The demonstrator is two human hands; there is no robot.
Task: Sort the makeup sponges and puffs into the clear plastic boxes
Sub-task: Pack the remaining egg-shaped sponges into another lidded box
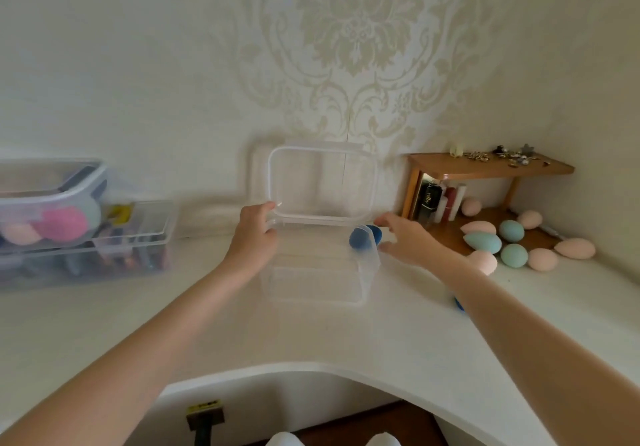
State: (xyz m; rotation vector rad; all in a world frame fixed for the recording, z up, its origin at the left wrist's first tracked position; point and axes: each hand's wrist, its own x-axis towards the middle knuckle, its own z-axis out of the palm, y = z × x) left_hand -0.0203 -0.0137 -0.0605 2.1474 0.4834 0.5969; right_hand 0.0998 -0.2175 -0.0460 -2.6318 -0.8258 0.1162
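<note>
Gripping the raised clear lid (322,182) at its lower left corner: left hand (254,229). Right hand (403,239) at the lid's lower right corner, fingers spread; actual hold unclear. Below, on the white table (207,324), open clear plastic box (315,272), dark blue sponge (362,237) at its far right corner. Far right, loose pink and teal sponges (512,241) beside a wooden shelf (491,166). Far left, stacked clear bins (79,237) with pink sponges inside.

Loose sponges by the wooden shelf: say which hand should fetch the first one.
Right. The right hand is at the clear box's right edge, nearest the sponges; the left hand holds the lid.
</note>
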